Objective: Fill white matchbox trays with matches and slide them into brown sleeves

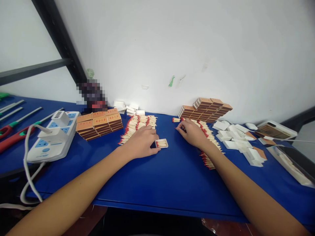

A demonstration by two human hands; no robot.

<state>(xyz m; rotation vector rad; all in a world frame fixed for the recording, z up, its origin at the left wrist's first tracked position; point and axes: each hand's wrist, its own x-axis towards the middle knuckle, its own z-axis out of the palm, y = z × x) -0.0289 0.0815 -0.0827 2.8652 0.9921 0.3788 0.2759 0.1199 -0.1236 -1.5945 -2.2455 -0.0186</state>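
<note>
Blue tabletop [157, 183]: matchbox tray [164, 147] against the left hand [144, 141], right hand [193, 132] apart.

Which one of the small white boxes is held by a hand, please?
The white box with matches showing inside, held by the left hand; the other white boxes lie in loose piles, untouched.

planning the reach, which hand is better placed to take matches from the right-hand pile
Probably the right hand: it is already at the right-hand pile, though whether it holds a match is unclear. The left hand is across the gap, holding the small white tray.
</note>
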